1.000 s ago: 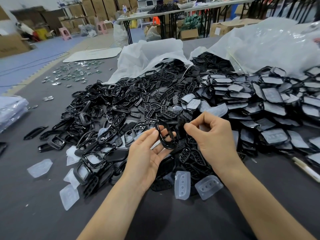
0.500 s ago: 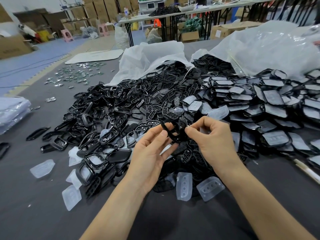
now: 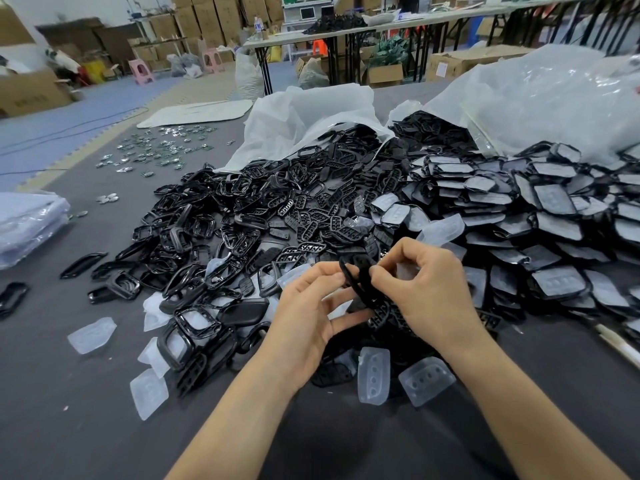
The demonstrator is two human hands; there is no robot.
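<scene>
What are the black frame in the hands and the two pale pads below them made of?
Black frame: probably hard moulded plastic; thin rim holds shape, slight sheen. Pale pads: likely soft silicone or rubber, frosted and translucent, with moulded button bumps.

Gray tabletop (image 3: 69, 410) under heap (image 3: 242, 216) of black frames and gridded plates (loose, jumbled). To right, overlapping rows of black shells (image 3: 550, 199) capped with clear pads. Two clear pads (image 3: 374, 375) at near edge of heap, more pads (image 3: 91, 336) scattered at left. White bag (image 3: 304, 123) and clear bag (image 3: 554, 98) lie open behind heap. Metal bits (image 3: 156, 154) spread far left, white board (image 3: 197, 112) beyond. Film stack (image 3: 27, 220) at left edge. Background: folding table (image 3: 381, 32), cartons (image 3: 31, 91), pink stools (image 3: 140, 71).
</scene>
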